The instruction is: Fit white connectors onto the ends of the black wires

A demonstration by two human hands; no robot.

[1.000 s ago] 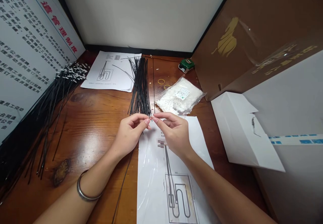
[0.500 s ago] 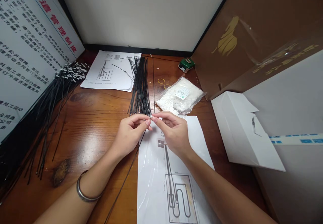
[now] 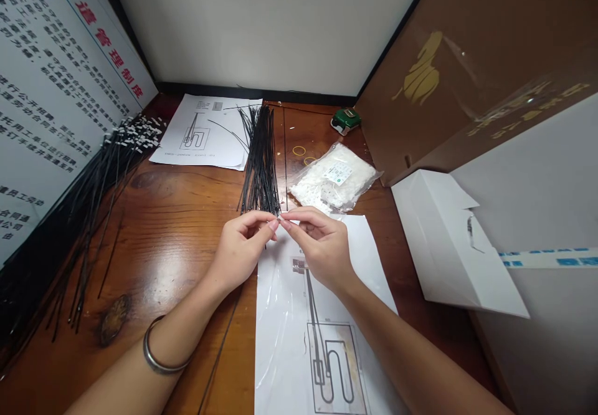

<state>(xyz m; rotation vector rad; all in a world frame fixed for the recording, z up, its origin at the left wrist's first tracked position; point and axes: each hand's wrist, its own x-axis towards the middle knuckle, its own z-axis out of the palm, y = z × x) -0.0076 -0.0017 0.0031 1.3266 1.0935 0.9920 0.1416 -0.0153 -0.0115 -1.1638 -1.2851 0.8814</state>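
Left hand (image 3: 238, 253) and right hand (image 3: 327, 250) meet above the top edge of a white paper sheet (image 3: 280, 340) printed with a looped drawing; left fingers pinched together, apparently on a thin black flexible wire (image 3: 219, 349) trailing beside the forearm; right fingers clamped on a tiny whitish piece (image 3: 279, 217), the close pinch presumably steadying small parts. Loose bundle of black wires (image 3: 260, 159) and clear plastic bag of white pieces (image 3: 339, 175) lie just beyond on the brown wooden desk (image 3: 196, 215), probably for short reach.
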